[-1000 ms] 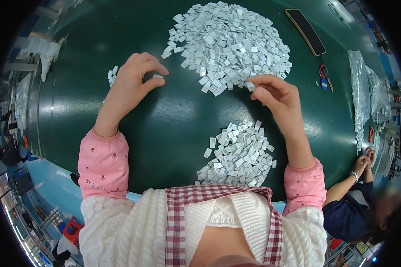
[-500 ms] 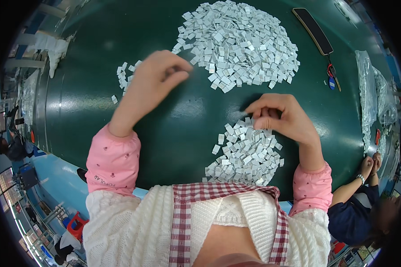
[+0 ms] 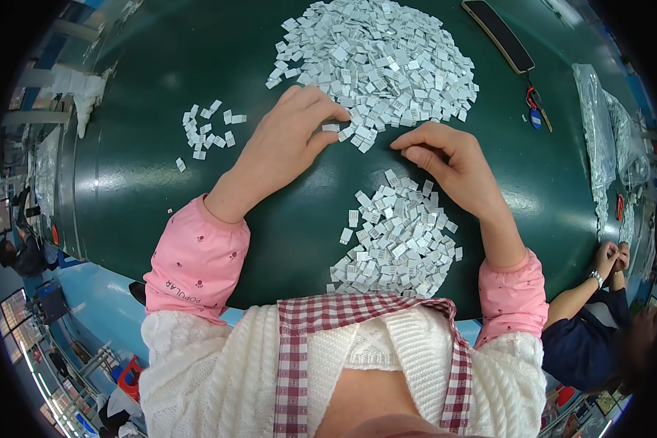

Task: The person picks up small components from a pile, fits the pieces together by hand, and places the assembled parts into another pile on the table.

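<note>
A large heap of small white rectangular pieces (image 3: 379,55) lies at the far middle of the dark green table (image 3: 146,175). My left hand (image 3: 288,142) reaches to its near edge, thumb and forefinger pinching one white piece (image 3: 331,128). My right hand (image 3: 449,160) rests just right of it, fingers curled, thumb against forefinger at the heap's near edge; nothing shows between them. A second, smaller heap of the same pieces (image 3: 394,241) lies close to my body, below my right hand. A few more pieces (image 3: 204,131) are scattered left of my left hand.
A long black flat object (image 3: 500,33) lies at the far right, with a small red and blue item (image 3: 534,109) near it. Clear plastic bags (image 3: 602,139) sit along the right edge. Another person's hands (image 3: 612,257) work at the lower right.
My left hand moved right, from the small scattered group to the big heap's edge. My right hand lifted from the near heap up to the big heap.
</note>
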`<move>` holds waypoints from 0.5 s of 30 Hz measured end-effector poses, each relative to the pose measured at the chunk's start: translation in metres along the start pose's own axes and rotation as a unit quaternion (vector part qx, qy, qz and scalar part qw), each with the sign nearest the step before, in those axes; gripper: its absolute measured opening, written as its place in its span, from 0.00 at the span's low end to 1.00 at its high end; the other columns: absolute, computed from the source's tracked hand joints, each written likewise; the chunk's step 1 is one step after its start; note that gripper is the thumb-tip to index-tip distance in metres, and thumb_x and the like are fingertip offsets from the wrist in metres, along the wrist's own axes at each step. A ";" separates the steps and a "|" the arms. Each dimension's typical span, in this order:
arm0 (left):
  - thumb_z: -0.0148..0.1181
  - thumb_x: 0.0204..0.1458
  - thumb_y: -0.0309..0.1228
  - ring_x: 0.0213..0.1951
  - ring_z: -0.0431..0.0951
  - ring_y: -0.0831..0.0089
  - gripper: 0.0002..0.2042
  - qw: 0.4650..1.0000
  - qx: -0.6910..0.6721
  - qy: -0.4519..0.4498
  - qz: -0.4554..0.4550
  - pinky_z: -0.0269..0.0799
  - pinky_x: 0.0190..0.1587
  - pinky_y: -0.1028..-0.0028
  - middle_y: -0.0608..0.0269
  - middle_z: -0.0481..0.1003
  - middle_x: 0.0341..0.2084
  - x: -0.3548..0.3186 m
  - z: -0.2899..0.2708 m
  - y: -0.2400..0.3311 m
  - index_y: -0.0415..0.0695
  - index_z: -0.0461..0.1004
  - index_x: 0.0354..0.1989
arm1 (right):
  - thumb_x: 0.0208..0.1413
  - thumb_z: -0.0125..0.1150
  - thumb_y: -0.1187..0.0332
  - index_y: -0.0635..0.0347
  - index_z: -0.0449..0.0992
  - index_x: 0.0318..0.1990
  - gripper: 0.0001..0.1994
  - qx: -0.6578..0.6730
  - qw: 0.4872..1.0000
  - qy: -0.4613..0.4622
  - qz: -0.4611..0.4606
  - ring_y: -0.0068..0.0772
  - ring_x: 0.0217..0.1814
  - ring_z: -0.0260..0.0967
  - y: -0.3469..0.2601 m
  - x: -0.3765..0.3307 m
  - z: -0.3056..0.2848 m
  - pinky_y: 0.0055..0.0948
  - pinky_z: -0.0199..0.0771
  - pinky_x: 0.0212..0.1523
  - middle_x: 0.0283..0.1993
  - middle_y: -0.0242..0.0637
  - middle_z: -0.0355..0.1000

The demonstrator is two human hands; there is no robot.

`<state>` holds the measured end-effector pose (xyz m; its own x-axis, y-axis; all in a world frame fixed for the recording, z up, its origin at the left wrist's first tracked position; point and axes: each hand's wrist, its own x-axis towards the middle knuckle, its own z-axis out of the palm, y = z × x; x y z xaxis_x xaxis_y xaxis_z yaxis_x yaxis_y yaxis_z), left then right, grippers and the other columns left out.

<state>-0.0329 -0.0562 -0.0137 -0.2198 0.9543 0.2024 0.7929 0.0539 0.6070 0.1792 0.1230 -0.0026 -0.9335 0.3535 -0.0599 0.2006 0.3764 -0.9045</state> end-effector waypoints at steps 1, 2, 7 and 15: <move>0.64 0.54 0.23 0.43 0.69 0.71 0.08 1.000 0.001 0.006 0.008 0.66 0.43 0.74 0.67 0.72 0.41 0.000 0.002 0.000 0.45 0.78 0.42 | 0.58 0.60 0.83 0.62 0.83 0.43 0.10 -0.021 1.000 -0.006 -0.021 0.22 0.31 0.63 -0.001 -0.001 0.004 0.21 0.62 0.33 0.37 0.28 0.74; 0.64 0.54 0.23 0.43 0.69 0.71 0.08 1.000 0.001 0.011 0.016 0.66 0.43 0.74 0.67 0.72 0.41 0.000 0.004 -0.001 0.45 0.78 0.42 | 0.57 0.59 0.85 0.62 0.82 0.43 0.11 -0.041 0.998 -0.013 -0.043 0.23 0.32 0.63 -0.001 -0.002 0.007 0.21 0.62 0.33 0.38 0.28 0.73; 0.64 0.53 0.22 0.43 0.69 0.71 0.07 1.000 -0.005 0.006 0.029 0.66 0.42 0.74 0.68 0.72 0.41 0.002 0.007 -0.001 0.44 0.78 0.41 | 0.52 0.55 0.90 0.61 0.81 0.40 0.16 -0.082 0.992 -0.055 -0.083 0.25 0.34 0.64 0.002 -0.004 0.007 0.22 0.61 0.33 0.41 0.29 0.71; 0.64 0.55 0.21 0.37 0.70 0.73 0.07 0.999 -0.004 -0.011 0.036 0.66 0.39 0.76 0.69 0.75 0.39 0.005 0.004 0.003 0.44 0.79 0.42 | 0.47 0.53 0.91 0.61 0.80 0.37 0.16 -0.097 0.991 -0.011 -0.093 0.27 0.34 0.64 0.004 -0.003 0.012 0.23 0.60 0.34 0.42 0.30 0.70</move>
<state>-0.0292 -0.0498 -0.0139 -0.1492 0.9621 0.2284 0.8019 -0.0174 0.5972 0.1788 0.1129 -0.0110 -0.9657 0.2440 0.0892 0.0752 0.5911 -0.8031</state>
